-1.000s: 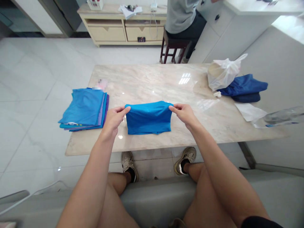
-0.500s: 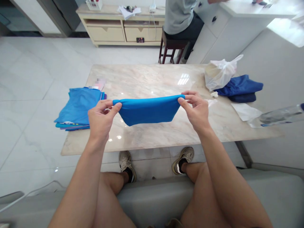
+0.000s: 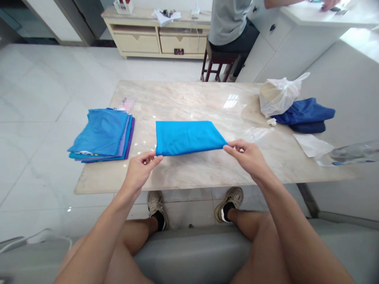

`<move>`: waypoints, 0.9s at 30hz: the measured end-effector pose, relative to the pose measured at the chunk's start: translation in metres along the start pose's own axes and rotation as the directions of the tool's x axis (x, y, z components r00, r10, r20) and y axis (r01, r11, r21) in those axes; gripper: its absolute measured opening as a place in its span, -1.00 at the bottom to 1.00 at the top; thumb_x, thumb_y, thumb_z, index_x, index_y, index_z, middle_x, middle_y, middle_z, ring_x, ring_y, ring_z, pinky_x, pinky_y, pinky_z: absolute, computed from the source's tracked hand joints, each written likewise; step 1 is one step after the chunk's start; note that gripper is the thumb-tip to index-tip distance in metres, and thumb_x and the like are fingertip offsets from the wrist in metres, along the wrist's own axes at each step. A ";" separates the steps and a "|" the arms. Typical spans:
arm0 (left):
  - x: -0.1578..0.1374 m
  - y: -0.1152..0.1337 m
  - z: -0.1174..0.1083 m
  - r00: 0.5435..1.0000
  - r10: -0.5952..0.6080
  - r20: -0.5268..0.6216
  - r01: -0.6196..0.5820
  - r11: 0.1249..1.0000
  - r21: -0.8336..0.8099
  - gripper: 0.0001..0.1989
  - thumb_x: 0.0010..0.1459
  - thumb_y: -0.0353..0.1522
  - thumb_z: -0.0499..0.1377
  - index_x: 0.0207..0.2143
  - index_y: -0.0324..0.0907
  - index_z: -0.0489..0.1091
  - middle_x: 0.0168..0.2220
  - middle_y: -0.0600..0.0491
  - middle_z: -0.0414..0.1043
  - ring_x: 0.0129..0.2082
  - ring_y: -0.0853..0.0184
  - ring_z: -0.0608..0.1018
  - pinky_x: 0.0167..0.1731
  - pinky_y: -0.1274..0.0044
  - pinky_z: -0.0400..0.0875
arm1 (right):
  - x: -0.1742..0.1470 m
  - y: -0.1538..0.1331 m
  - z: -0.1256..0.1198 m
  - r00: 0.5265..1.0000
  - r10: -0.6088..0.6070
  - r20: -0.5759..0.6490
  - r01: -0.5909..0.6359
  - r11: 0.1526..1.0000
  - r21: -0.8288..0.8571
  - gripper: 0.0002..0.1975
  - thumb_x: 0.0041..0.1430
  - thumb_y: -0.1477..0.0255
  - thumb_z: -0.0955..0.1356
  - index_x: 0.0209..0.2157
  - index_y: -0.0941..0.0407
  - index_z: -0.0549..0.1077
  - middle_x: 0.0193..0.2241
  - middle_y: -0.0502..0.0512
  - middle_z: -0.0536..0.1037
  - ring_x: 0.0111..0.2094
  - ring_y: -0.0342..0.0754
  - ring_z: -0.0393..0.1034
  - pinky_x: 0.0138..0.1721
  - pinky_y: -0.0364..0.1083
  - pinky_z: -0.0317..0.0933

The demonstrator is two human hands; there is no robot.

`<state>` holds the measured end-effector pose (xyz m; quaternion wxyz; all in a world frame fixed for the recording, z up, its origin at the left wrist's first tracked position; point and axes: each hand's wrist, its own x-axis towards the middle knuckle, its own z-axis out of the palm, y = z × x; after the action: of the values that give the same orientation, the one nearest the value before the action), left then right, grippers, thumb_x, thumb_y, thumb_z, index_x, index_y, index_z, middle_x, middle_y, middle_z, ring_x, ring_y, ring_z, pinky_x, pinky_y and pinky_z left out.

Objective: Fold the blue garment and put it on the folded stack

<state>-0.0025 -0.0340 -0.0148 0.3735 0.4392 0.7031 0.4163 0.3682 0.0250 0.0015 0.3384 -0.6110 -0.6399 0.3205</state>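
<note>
A folded bright blue cloth (image 3: 186,137), perhaps a garment, stretches between my two hands over the marble-patterned table (image 3: 183,173). My left hand (image 3: 143,167) pinches its near left corner between thumb and fingers. At the near right corner, my right hand (image 3: 247,156) grips it the same way. The cloth's far edge appears to lie on the tabletop while the near edge is held slightly up. To the left of my left hand sits a stack of folded clothes (image 3: 100,134), mostly blue with some purple layers.
On the table's right are a tied white plastic bag (image 3: 278,96), a dark blue cloth (image 3: 310,112), white paper (image 3: 312,145) and a clear bottle (image 3: 352,154). Beyond the table, a person in a grey shirt (image 3: 231,23) sits on a dark stool (image 3: 220,59) near a low cabinet (image 3: 136,41).
Both hands have come down and nearer with the pinched edge. The cloth, hanging before, now spreads out away from me toward the tabletop. The head view has shifted slightly.
</note>
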 end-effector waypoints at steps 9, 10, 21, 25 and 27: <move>0.003 -0.036 0.009 0.919 -0.165 0.358 -0.052 0.850 0.524 -0.47 0.11 0.22 0.28 -0.44 -0.04 0.61 -0.44 -0.03 0.61 -0.35 0.06 0.62 -0.37 0.40 0.35 | -0.017 0.046 0.000 0.915 0.243 0.323 -0.131 0.935 -0.331 -0.73 0.33 0.18 0.48 -0.33 0.03 0.77 -0.40 0.13 0.75 -0.36 0.11 0.61 -0.32 -0.04 0.38; 0.008 -0.035 0.013 0.925 -0.165 0.343 -0.043 0.849 0.526 -0.46 0.11 0.22 0.26 -0.42 -0.04 0.61 -0.43 -0.03 0.63 -0.35 0.05 0.63 -0.37 0.39 0.35 | -0.011 0.045 0.006 0.917 0.255 0.307 -0.143 0.929 -0.342 -0.74 0.34 0.20 0.48 -0.34 0.03 0.76 -0.40 0.13 0.75 -0.35 0.11 0.62 -0.30 -0.05 0.38; 0.053 -0.030 0.014 0.982 -0.078 0.170 -0.025 0.845 0.535 -0.61 0.19 0.04 0.23 -0.30 -0.03 0.66 -0.23 -0.05 0.76 -0.16 0.00 0.71 -0.17 0.34 0.43 | 0.014 0.051 0.048 0.944 0.235 0.232 -0.157 0.938 -0.309 -0.78 0.35 0.22 0.52 -0.30 0.07 0.63 -0.32 0.11 0.73 -0.25 0.07 0.63 -0.25 -0.07 0.32; 0.060 -0.022 0.016 0.990 -0.008 0.144 -0.065 0.864 0.499 -0.66 0.22 -0.01 0.23 -0.30 -0.05 0.63 -0.23 -0.05 0.75 -0.17 0.05 0.71 -0.14 0.35 0.46 | 0.013 0.050 0.053 0.967 0.222 0.124 -0.173 0.932 -0.317 -0.77 0.34 0.21 0.53 -0.16 0.08 0.62 -0.28 0.09 0.70 -0.22 0.07 0.61 -0.21 -0.06 0.31; 0.062 -0.020 0.019 0.989 -0.020 0.144 -0.057 0.860 0.507 -0.65 0.26 -0.02 0.21 -0.28 -0.06 0.62 -0.22 -0.06 0.75 -0.15 0.05 0.71 -0.13 0.35 0.47 | 0.014 0.048 0.057 0.970 0.214 0.114 -0.170 0.937 -0.306 -0.74 0.33 0.19 0.53 -0.15 0.08 0.61 -0.26 0.10 0.68 -0.19 0.07 0.60 -0.17 -0.04 0.33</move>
<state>-0.0121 0.0236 -0.0500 0.2899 0.5578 0.7550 0.1867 0.3487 0.0413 -0.0698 0.1631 -0.6891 -0.6405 0.2971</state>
